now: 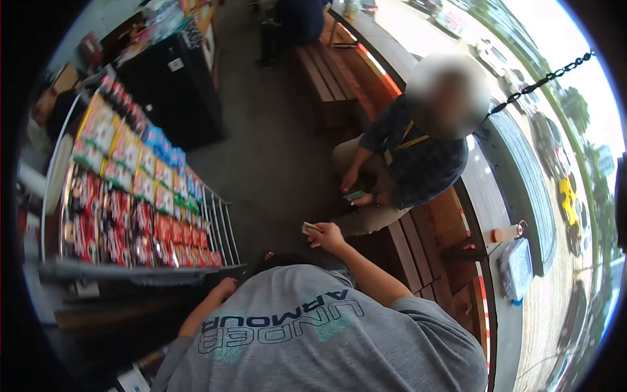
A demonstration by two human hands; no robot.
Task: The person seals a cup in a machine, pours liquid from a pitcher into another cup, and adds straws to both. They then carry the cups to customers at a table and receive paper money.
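Note:
My right hand [328, 238] is stretched out in front of my grey shirt [281, 326]. Pinched in its fingers is a small folded tan piece of paper [309, 228], which looks like a banknote. Low beside my body, near the snack rack's lower edge, is my left hand [226, 287]; its fingers are too small and dark to make out. A seated person [418, 147] with a yellow lanyard faces me from the right. That person's hand holds a flat green item [354, 195], close beyond my right hand.
To the left stands a wire rack [219, 225] of snack packets [117, 222]. A black cabinet [166, 91] rises behind it. Wooden benches [326, 78] and a ledge run along the right, with a bottle [508, 232] and a clear plastic box [516, 269]. Another person sits far back.

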